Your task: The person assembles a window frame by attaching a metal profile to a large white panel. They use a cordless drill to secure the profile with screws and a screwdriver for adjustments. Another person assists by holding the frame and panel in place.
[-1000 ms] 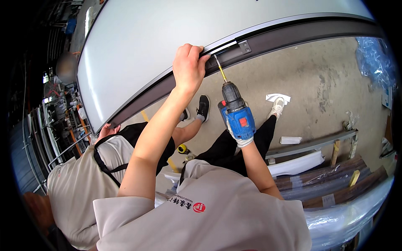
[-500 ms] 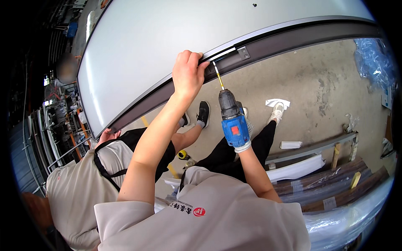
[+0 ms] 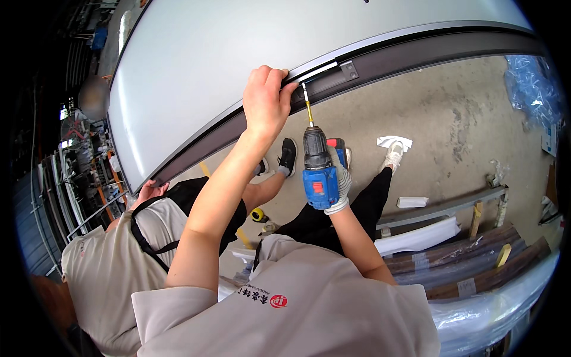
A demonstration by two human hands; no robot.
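Note:
A large pale grey panel (image 3: 196,77) with a dark metal frame (image 3: 410,58) stretches across in front of me. My bare left hand (image 3: 264,98) pinches the edge of this frame, thumb on the near side and fingers over the top. Anything small between the fingertips is hidden. In my right hand (image 3: 341,184), which wears a striped white glove, is a blue and black cordless drill (image 3: 318,172). Its long brass-coloured bit (image 3: 308,110) points at the frame beside my left thumb. Just right of the tip, a small metal bracket (image 3: 349,71) sits at the end of a slot.
At left, a co-worker's hand (image 3: 151,190) touches the panel's near corner. A yellow tape measure (image 3: 257,215) lies below. Wrapped profiles (image 3: 470,262) are stacked at lower right, behind a metal rail (image 3: 452,205). Blue plastic wrap (image 3: 535,89) lies at far right.
The drill has swung slightly left and turned in my right hand, with its bit now more upright. My left hand keeps its pinch at the same place on the frame.

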